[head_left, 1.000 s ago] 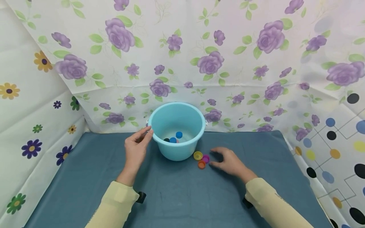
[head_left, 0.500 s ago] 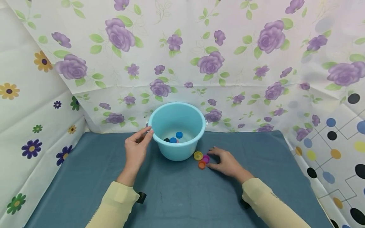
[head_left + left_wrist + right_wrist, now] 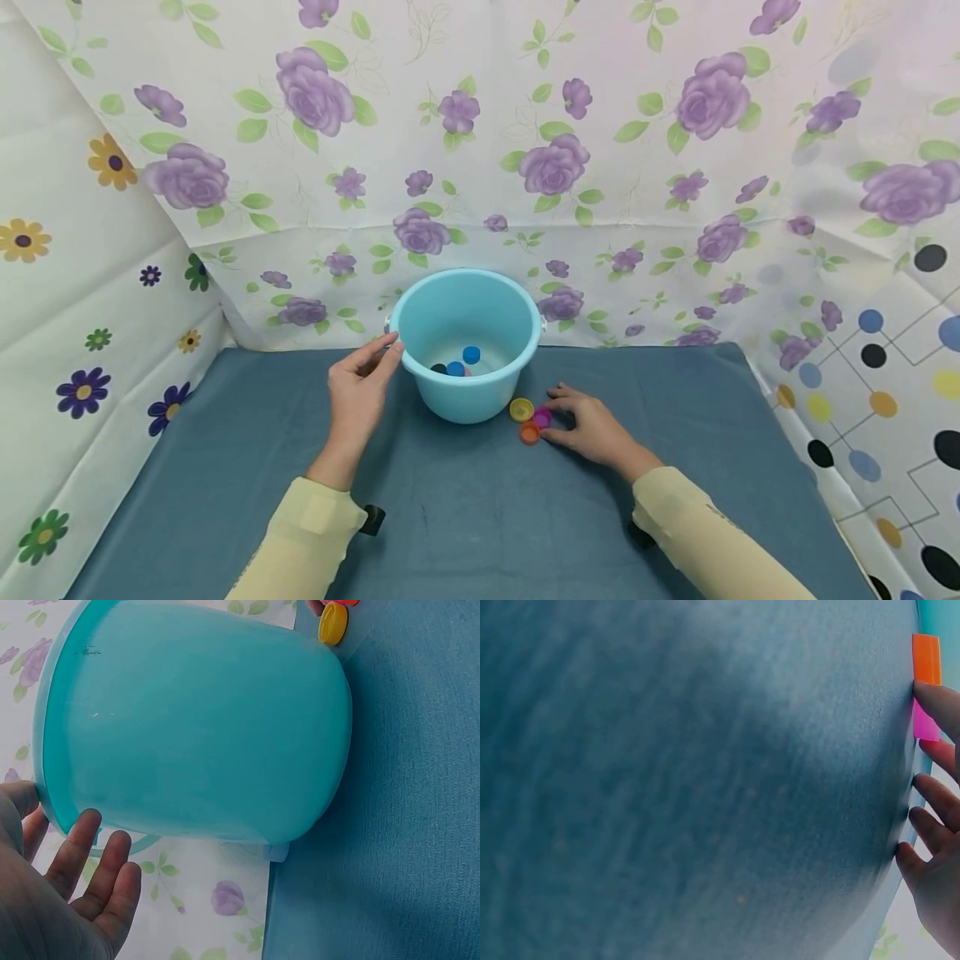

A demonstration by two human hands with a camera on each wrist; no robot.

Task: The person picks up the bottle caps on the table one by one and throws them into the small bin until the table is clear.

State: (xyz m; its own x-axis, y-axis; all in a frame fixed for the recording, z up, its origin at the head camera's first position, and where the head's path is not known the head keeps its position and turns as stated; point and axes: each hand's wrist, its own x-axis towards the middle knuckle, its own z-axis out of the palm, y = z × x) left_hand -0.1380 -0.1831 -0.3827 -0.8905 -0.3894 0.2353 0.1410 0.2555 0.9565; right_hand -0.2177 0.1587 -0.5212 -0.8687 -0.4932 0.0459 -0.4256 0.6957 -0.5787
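Note:
A light blue bucket (image 3: 465, 402) stands upright near the back of the table. My left hand (image 3: 356, 392) holds its rim at the left, thumb and forefinger pinching the edge; in the left wrist view the other fingers spread free beside the bucket's wall (image 3: 210, 727). Right of the bucket, three bottle caps lie close together: yellow (image 3: 521, 409), orange (image 3: 529, 433) and magenta (image 3: 542, 418). Thumb and forefinger of my right hand (image 3: 596, 429) pinch the magenta cap from both sides, low at the cloth. In the right wrist view, the thumb partly covers this magenta cap (image 3: 925, 724).
Inside the bucket lie two blue caps (image 3: 471, 355), a black one (image 3: 438, 367) and a partly hidden pink one (image 3: 468, 372). Blue-grey cloth (image 3: 480, 517) covers the table. A flowered white sheet (image 3: 480, 192) rises right behind the bucket, with patterned sheets on both sides.
My right hand has moved left to the magenta cap, and its thumb and forefinger have closed in on it. The left hand and the bucket have stayed in place.

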